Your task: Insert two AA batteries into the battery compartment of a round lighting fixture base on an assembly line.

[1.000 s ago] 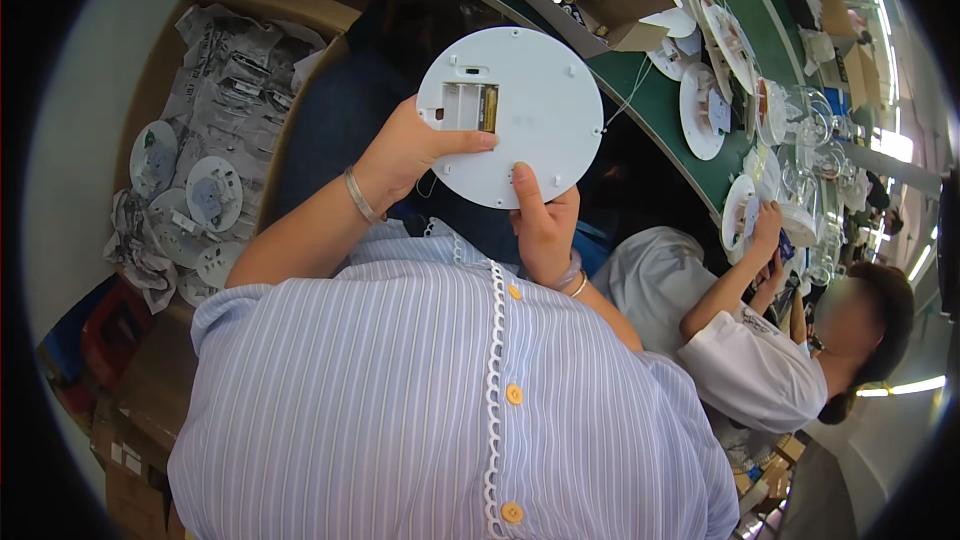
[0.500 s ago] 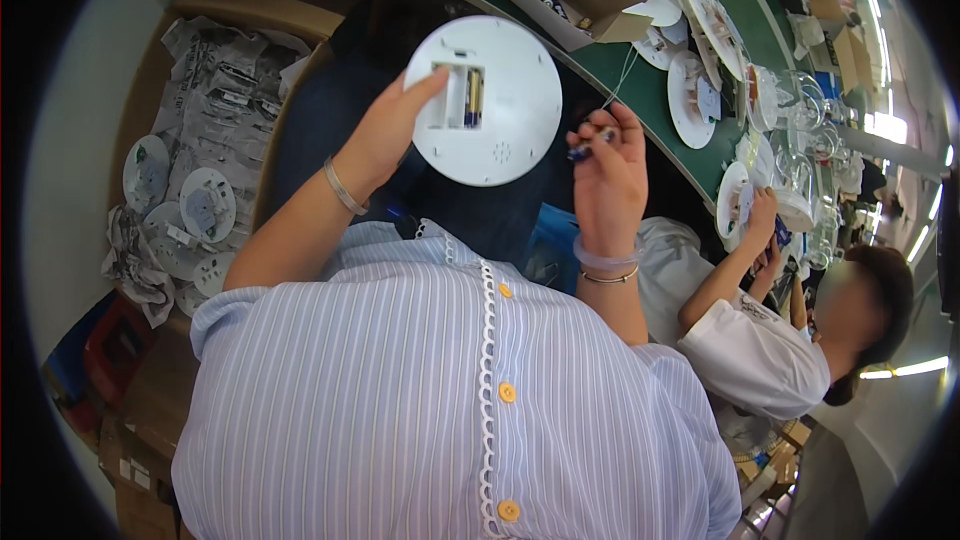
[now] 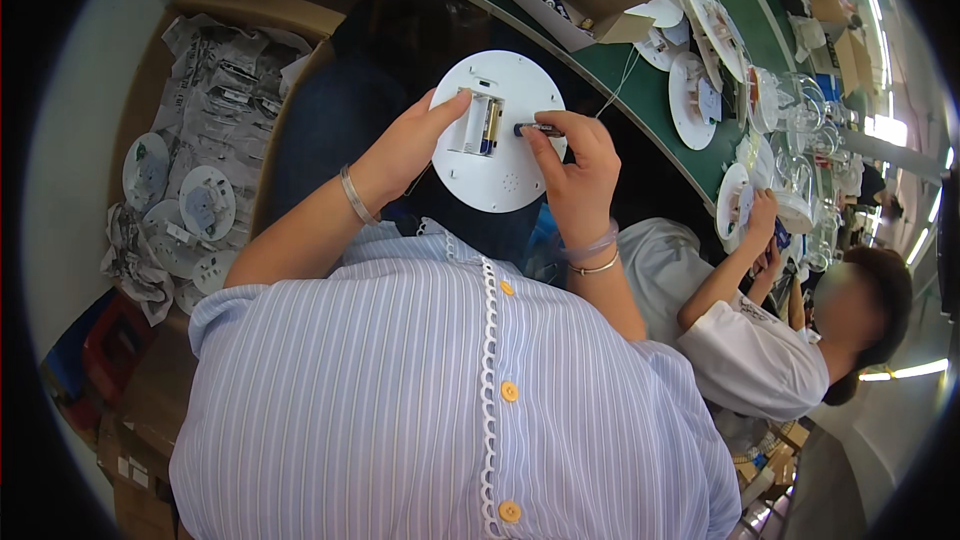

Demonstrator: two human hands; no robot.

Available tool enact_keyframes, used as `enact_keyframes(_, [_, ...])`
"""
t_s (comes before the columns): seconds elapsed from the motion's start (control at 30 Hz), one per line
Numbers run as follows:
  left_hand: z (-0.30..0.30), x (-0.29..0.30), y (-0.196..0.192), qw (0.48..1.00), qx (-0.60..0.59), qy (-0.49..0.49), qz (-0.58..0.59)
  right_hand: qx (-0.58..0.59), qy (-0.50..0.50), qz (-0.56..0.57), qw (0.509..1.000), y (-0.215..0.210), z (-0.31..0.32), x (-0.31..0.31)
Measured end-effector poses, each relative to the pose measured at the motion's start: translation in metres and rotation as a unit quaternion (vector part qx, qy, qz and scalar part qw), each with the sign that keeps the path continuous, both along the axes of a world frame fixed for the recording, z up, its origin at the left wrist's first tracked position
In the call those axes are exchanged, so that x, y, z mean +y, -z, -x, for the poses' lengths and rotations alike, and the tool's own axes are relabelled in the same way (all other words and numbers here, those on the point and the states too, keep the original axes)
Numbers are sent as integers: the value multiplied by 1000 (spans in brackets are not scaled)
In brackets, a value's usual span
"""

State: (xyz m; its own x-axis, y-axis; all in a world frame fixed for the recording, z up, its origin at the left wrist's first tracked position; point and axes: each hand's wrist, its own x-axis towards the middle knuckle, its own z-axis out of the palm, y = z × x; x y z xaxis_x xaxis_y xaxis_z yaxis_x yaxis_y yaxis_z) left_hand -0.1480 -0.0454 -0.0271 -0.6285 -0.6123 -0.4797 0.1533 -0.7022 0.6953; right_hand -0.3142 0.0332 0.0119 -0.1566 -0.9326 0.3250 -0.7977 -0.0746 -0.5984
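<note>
A round white plastic disc (image 3: 500, 75) with a rectangular battery compartment (image 3: 470, 128) faces me above my lap. One battery (image 3: 490, 126) lies in the right side of the compartment; the left side is bare. My left hand (image 3: 415, 140) grips the disc at its left edge, thumb on the front beside the compartment. Pinched between the thumb and fingers of my right hand (image 3: 580, 165) is a dark battery (image 3: 538, 129), held over the disc just right of the compartment.
A cardboard box of batteries (image 3: 600, 0) stands on the green table (image 3: 625, 65). More white discs (image 3: 690, 100) lie along it. At left, a carton (image 3: 300, 80) holds paper and discs. A co-worker (image 3: 760, 340) in a white shirt sits to the right, handling another disc.
My right hand has moved left from beside the table edge to the disc, bringing the battery over it. The disc has shifted slightly down and right and tilted.
</note>
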Motion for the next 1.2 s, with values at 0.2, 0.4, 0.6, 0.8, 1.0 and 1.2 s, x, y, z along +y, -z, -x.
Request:
enact_keyframes(0.2, [-5,-5,4,1000,10,-4,-2,28,-36,-108,993,-12,2,-2])
enact_keyframes(0.4, [-4,0,1,999,7,5,49,-228,-24,-39,972,-9,-17,-8])
enact_keyframes(0.6, [-5,4,3,996,25,27,81,-21,-56,-25,998,-9,-23,-17])
enact_keyframes(0.8, [-10,-4,1,993,50,68,86,68,-54,16,996,-21,-14,-29])
enact_keyframes(1.0, [-15,-6,-3,986,45,100,126,-160,-113,-203,960,-22,5,-41])
enact_keyframes(1.2, [-11,-3,2,956,-22,26,291,-104,-133,-184,968,-16,-1,-47])
